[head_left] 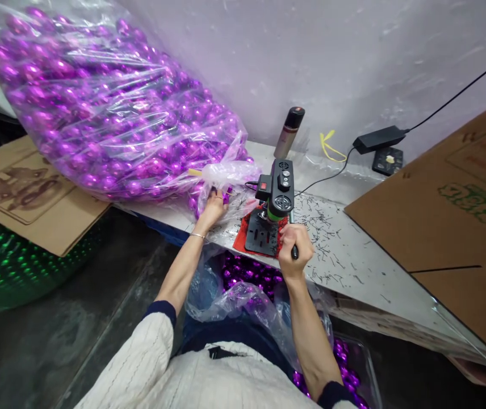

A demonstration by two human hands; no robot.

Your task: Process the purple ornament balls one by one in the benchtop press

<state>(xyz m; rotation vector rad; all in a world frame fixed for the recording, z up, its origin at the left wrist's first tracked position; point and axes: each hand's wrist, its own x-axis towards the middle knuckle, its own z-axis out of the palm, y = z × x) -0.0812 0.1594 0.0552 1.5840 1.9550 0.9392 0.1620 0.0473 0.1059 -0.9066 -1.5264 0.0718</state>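
Note:
My left hand (214, 209) reaches into the mouth of a large clear plastic bag (226, 174). Shiny purple balls (128, 142) fill the bag, and a few lie right at my fingers. Plastic and balls hide the fingertips, so I cannot make out whether they grip anything. My right hand (296, 250) is closed round the black-ended lever handle (294, 251) of a small black bench press (283, 187). The press has a slotted base plate (259, 234) resting on a red cloth (239, 241). A green band shows below its head.
Behind the press stands a spray can (289, 133). A power adapter (379, 139) trails a cord to the press. Small dark scraps (323, 238) litter the white table. A cardboard box (451, 210) stands right. More purple pieces (251, 275) lie in an open bag at my lap.

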